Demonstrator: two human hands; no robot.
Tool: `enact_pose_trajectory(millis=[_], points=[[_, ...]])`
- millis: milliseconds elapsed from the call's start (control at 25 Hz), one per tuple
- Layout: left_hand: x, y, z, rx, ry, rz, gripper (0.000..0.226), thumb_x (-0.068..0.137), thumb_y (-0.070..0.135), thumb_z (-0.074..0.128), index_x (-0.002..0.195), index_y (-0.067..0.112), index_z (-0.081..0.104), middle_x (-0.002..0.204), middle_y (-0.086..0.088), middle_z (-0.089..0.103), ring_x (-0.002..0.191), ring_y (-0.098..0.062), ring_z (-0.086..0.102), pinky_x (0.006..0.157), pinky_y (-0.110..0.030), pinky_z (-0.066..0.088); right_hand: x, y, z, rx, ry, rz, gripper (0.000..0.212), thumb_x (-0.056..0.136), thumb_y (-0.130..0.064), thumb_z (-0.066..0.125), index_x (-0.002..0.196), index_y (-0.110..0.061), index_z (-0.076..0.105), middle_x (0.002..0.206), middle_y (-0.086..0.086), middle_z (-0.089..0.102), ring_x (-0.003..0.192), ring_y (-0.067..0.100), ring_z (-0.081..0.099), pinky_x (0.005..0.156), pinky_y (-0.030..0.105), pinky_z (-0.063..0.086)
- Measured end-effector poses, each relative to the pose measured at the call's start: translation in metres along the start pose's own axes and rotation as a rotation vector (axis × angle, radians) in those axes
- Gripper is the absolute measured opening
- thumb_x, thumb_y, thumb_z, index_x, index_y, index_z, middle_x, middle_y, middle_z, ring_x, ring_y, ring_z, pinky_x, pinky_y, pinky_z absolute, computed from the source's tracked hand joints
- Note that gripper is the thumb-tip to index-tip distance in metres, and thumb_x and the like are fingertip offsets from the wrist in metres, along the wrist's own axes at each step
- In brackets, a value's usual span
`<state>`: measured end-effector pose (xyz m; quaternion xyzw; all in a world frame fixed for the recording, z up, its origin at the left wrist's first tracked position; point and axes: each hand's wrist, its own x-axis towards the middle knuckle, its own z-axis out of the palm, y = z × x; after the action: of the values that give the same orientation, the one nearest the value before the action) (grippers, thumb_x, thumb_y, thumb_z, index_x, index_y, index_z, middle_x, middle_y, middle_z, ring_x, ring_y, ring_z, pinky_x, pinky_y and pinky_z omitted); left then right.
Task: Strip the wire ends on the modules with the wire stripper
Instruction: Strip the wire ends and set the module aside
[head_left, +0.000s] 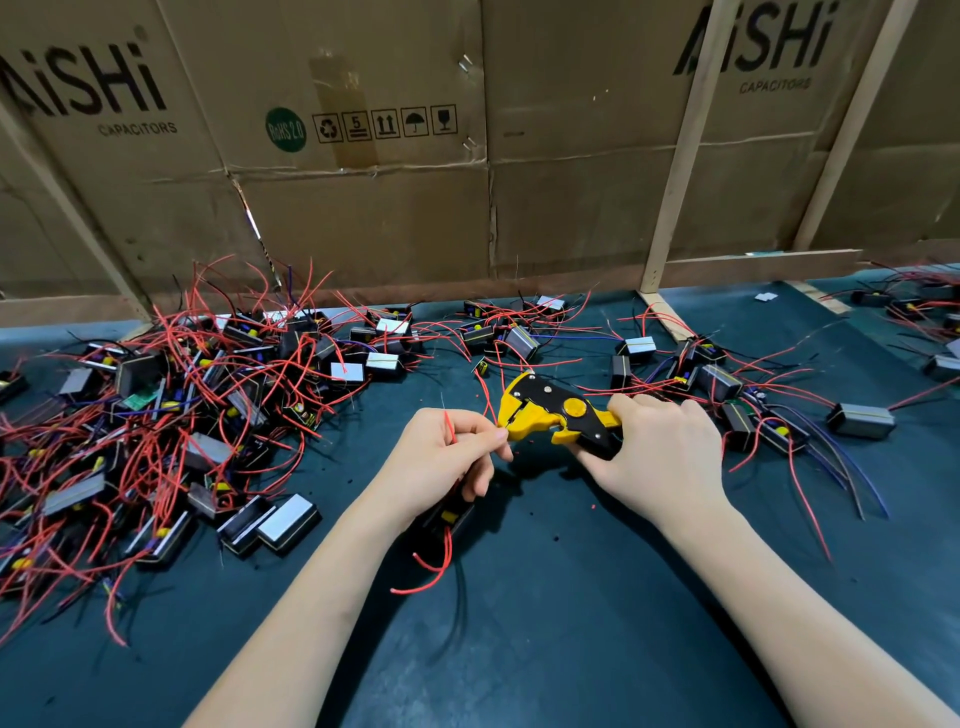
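At mat centre, between the fingertips of the left hand (441, 457), a pinched red wire (450, 429), tip standing up just beside the stripper (553, 413) jaws. Below that palm, half hidden by it, a black module (445, 522) with more red leads curling toward the near edge. To the right, the right hand (657, 457) clenched round the stripper's handles, knuckles up, yellow head aimed left and touching or nearly touching the left thumb tip. Jaws apparently parted; whether the wire sits inside, impossible to tell. Both forearms bare, coming in from the near edge and converging at the tool. Left of the hands, a dense heap (171, 410) of modules tangled in red, black and blue wires, reaching almost to the left wrist. Behind and right of the stripper, looser modules (717, 384) scattered over the dark green mat (571, 623). Along the back, cardboard (363, 208) sheets printed AiSHi, braced by pale wooden slats (680, 156).
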<state>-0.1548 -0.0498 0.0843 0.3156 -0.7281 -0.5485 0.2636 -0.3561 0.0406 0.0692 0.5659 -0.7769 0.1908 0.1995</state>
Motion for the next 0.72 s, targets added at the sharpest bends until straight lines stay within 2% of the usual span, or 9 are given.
enact_pose_trajectory(millis=[120,400,520,640,720], points=[[-0.001,0.001,0.000,-0.015,-0.008,0.008,0.028,0.098,0.015,0.056,0.076,0.005,0.070,0.045,-0.006,0.054,0.039,-0.014,0.044,0.047,-0.017,0.041,-0.001,0.000,-0.003,0.017,0.021,0.027,0.053,0.068,-0.061,0.075,0.060,-0.019,0.043,0.058,0.005,0.060,0.060,0.031,0.061,0.054,0.028,0.028],[-0.001,0.002,0.000,0.000,-0.006,0.020,0.028,0.099,0.013,0.055,0.078,0.002,0.068,0.044,-0.006,0.054,0.037,-0.015,0.043,0.046,-0.017,0.039,0.001,0.002,0.002,-0.031,-0.038,0.097,0.055,0.074,-0.076,0.057,0.064,-0.023,0.045,0.065,0.002,0.062,0.071,0.030,0.062,0.056,0.029,0.026],[-0.001,0.004,0.000,0.015,-0.014,0.025,0.027,0.098,0.011,0.055,0.076,0.002,0.066,0.044,-0.006,0.054,0.036,-0.016,0.043,0.045,-0.018,0.039,0.003,0.001,0.007,-0.067,-0.067,0.112,0.055,0.073,-0.079,0.052,0.066,-0.024,0.051,0.070,0.001,0.064,0.075,0.028,0.063,0.057,0.029,0.026],[-0.006,0.008,-0.004,0.006,-0.119,0.056,0.027,0.096,0.015,0.058,0.072,0.006,0.066,0.043,-0.005,0.053,0.037,-0.016,0.042,0.046,-0.020,0.038,0.010,0.015,0.005,-0.089,-0.095,0.192,0.057,0.073,-0.080,0.052,0.073,-0.024,0.063,0.076,0.001,0.066,0.081,0.028,0.066,0.059,0.028,0.031],[-0.006,0.010,-0.005,-0.007,-0.131,0.069,0.027,0.096,0.015,0.059,0.071,0.008,0.066,0.043,-0.003,0.052,0.036,-0.014,0.041,0.046,-0.021,0.036,0.013,0.030,0.000,-0.055,-0.048,0.266,0.056,0.073,-0.078,0.055,0.070,-0.022,0.063,0.069,0.001,0.063,0.079,0.030,0.066,0.057,0.028,0.032]])
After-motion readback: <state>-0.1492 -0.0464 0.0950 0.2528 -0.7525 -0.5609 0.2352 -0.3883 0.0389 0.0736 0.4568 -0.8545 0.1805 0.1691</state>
